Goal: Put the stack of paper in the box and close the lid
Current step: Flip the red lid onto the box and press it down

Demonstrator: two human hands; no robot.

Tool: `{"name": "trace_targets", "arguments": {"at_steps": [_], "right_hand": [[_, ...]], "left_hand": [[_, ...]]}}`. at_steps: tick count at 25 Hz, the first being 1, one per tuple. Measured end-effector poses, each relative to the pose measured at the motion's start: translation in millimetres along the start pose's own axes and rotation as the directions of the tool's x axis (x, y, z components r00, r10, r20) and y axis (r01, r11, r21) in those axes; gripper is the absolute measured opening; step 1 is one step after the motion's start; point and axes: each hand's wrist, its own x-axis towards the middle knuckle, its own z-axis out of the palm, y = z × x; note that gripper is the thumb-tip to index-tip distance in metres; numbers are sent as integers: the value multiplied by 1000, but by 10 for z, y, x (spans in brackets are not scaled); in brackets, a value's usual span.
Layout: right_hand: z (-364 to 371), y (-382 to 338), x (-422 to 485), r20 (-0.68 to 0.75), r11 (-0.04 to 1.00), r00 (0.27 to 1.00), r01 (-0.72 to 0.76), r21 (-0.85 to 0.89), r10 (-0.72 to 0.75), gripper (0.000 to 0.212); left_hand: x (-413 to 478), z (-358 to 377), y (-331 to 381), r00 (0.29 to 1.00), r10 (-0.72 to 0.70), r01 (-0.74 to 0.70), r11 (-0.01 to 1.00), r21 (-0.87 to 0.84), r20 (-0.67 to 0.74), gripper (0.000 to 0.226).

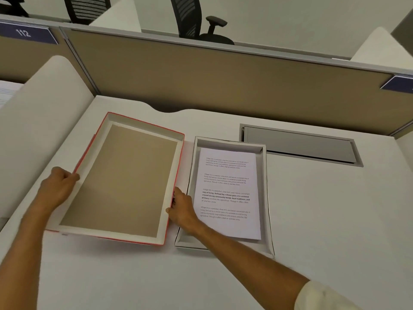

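The red-edged lid [125, 175] lies upside down on the white desk, its brown inside facing up. My left hand [57, 186] grips the lid's left edge. My right hand [182, 208] grips its right edge, my forearm crossing the box's near left corner. Right beside the lid stands the shallow white box [264, 193], open. The stack of printed paper [228, 193] lies flat inside it, slightly askew.
A grey cable hatch [299, 144] is set in the desk behind the box at right. A tan partition [223, 86] runs along the desk's far edge, with black office chairs [196, 19] beyond. A white side panel [33, 130] rises at left.
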Motion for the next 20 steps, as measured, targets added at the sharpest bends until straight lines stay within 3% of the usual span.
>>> {"name": "trace_targets", "arguments": {"at_steps": [3,7,10,15,20], "right_hand": [[-131,-163,-107,-6,999,1000,-15,-48,15,50],[-349,-565,-232,-54,993,992,113,-30,-114,50],[-382,-951,-275,-55,974,975,219,65,-215,50],[-470,-1484,-277,-15,928,972,227,296,-233,58],[-593,-1737,-224,-24,870,972,219,442,-232,44]], "left_hand": [[-261,-236,190,999,28,-32,994,-103,-33,22],[-650,-351,472,982,163,-175,975,-139,-94,29],[-891,-345,676,948,285,-297,952,-77,-142,31],[-1165,-304,941,911,383,-377,924,65,-156,33],[-1286,-198,1155,875,466,-444,881,161,-135,45]]}}
